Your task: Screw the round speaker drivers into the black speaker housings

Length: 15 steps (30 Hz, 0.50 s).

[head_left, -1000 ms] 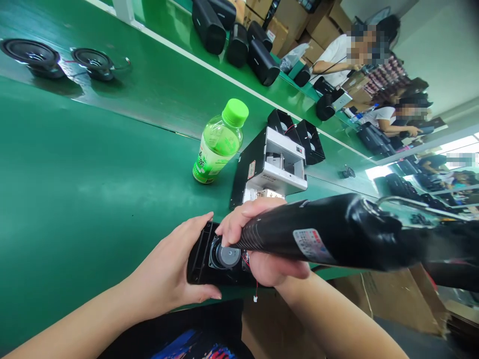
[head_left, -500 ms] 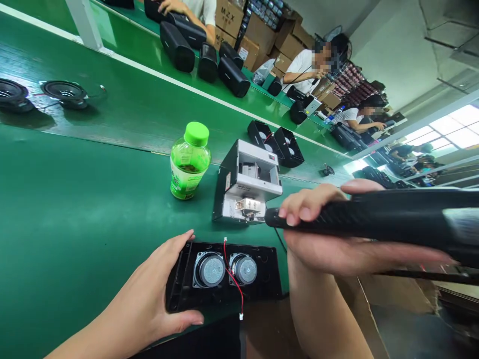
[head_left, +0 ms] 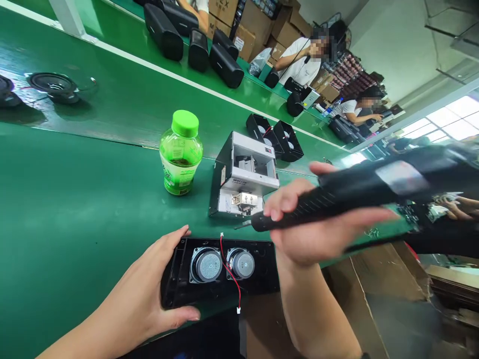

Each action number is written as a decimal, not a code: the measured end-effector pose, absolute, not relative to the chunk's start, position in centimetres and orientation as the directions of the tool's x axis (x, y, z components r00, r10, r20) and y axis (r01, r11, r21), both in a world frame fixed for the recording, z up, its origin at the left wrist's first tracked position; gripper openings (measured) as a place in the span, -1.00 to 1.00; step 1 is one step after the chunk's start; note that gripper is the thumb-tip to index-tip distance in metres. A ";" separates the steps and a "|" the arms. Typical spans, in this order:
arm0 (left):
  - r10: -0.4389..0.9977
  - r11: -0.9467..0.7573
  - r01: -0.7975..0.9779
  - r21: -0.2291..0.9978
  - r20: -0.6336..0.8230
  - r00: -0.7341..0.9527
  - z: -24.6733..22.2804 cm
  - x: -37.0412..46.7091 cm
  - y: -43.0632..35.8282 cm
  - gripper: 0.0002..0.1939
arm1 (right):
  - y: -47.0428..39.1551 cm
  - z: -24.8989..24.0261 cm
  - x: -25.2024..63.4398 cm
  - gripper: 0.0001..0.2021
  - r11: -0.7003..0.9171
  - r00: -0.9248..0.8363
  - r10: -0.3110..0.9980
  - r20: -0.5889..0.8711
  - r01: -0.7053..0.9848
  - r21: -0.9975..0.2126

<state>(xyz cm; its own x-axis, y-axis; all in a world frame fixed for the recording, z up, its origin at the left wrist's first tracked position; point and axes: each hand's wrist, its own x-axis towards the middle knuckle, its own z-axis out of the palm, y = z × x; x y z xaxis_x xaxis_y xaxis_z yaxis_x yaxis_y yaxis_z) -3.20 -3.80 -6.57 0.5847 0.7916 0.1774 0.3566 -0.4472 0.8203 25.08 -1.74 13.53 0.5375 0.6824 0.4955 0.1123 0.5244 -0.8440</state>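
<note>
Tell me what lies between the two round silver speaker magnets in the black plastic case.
A thin red wire with small white plastic plugs runs between the magnets, seen in the head view.

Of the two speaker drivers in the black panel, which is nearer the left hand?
The left driver in the picture, between the left hand and the other driver, which sits nearer the right hand.

Bright light comes from the washed-out windows [head_left: 430,125] at upper right; pale glare streaks the glossy green surface [head_left: 112,214]; a loudspeaker [head_left: 52,84] at far left casts a soft shadow; motion blur smears the black tool [head_left: 348,187] and softens the right hand [head_left: 307,237]; the bottle [head_left: 181,154] looks crisp; wide-angle distortion stretches the outer edges.
</note>
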 end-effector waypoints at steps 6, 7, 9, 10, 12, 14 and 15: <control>0.770 -0.507 0.373 0.777 0.213 0.602 -6.8 -2.6 -3.9 0.86 | -8.5 13.6 22.0 -0.72 0.500 0.223 0.847 0.483 -0.026 -0.865; 0.770 -0.504 0.374 0.779 0.209 0.603 -6.7 -2.4 -3.9 0.85 | -8.9 13.1 21.7 -0.70 0.493 0.112 0.867 0.486 -0.045 -0.869; 0.770 -0.495 0.367 0.787 0.202 0.605 -6.6 -2.1 -4.0 0.84 | -9.1 11.9 21.2 -0.63 0.472 -0.131 0.868 0.479 -0.080 -0.878; 0.768 -0.492 0.360 0.793 0.201 0.608 -6.5 -1.9 -4.0 0.84 | -9.1 11.4 21.1 -0.60 0.455 -0.181 0.868 0.462 -0.079 -0.887; 0.764 -0.491 0.342 0.801 0.207 0.612 -6.3 -1.6 -4.0 0.84 | -9.0 10.8 20.7 -0.61 0.428 -0.167 0.888 0.429 -0.046 -0.903; 0.759 -0.491 0.330 0.806 0.211 0.616 -6.2 -1.5 -3.9 0.84 | -9.2 10.5 20.3 -0.65 0.385 -0.069 0.921 0.384 0.002 -0.923; 0.758 -0.489 0.326 0.809 0.209 0.618 -6.1 -1.4 -3.9 0.84 | -9.2 10.5 20.2 -0.66 0.370 -0.044 0.928 0.369 0.008 -0.929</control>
